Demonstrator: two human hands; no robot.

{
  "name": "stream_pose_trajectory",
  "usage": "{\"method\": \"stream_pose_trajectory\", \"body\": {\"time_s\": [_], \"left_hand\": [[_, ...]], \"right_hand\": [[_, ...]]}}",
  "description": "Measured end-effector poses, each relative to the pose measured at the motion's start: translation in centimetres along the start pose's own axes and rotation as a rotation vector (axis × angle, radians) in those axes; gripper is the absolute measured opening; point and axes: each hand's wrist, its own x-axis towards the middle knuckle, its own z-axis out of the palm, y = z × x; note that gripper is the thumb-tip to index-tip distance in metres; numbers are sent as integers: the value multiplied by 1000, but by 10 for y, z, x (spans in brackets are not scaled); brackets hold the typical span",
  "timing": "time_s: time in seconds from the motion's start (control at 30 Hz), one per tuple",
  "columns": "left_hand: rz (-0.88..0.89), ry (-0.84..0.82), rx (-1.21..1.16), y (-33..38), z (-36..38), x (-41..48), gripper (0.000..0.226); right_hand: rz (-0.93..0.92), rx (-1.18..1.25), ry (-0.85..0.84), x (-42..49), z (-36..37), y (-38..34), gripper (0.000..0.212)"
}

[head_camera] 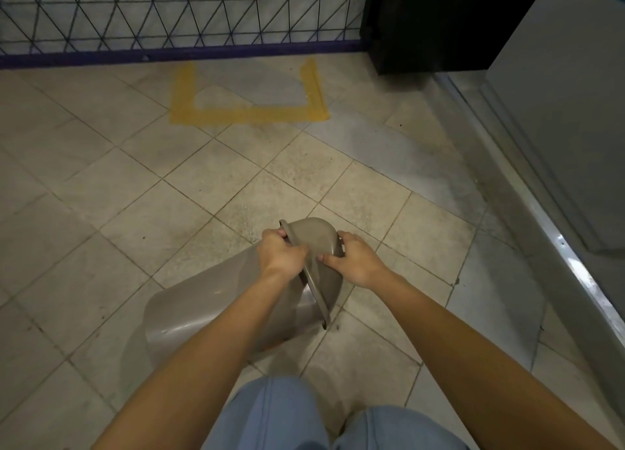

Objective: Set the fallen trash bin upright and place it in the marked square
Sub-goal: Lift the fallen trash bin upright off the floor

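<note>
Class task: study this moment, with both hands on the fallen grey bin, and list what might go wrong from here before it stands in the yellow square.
1. Both the left hand and the right hand grip only the lid end of the trash bin; the lid may shift or come loose as the body swings up.
2. The yellow marked square lies well ahead by the mesh fence; the bin could end up on the tape or bump the fence.

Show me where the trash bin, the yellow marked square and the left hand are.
trash bin (203,301): head view, on its grey side wall.
yellow marked square (250,115): head view, on its near tape line.
left hand (280,255): head view, on its back.
</note>
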Motion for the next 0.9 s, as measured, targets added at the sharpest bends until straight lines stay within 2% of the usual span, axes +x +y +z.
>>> {"method": "stream_pose_trajectory", "body": {"time_s": [0.17,0.37,0.53,0.67,0.8,0.9], "left_hand": [[20,-22,-39,7,-9,-5,43],[107,-18,-91,35,-35,-14,46],[138,-92,-272,59,-59,-22,62],[149,-125,-335,65,-76,-25,61],[144,-170,-419,62,-93,-24,58],[129,-199,-493,55,-102,-21,54]], "right_hand": [[-31,65,31,-10,-10,-6,76],[-74,242,172,-15,-31,-18,55],[-5,255,258,-11,-48,-16,49],[34,336,293,-12,-59,-16,55],[131,485,268,-17,-65,-18,81],[225,562,184,-21,-65,-21,96]]}}
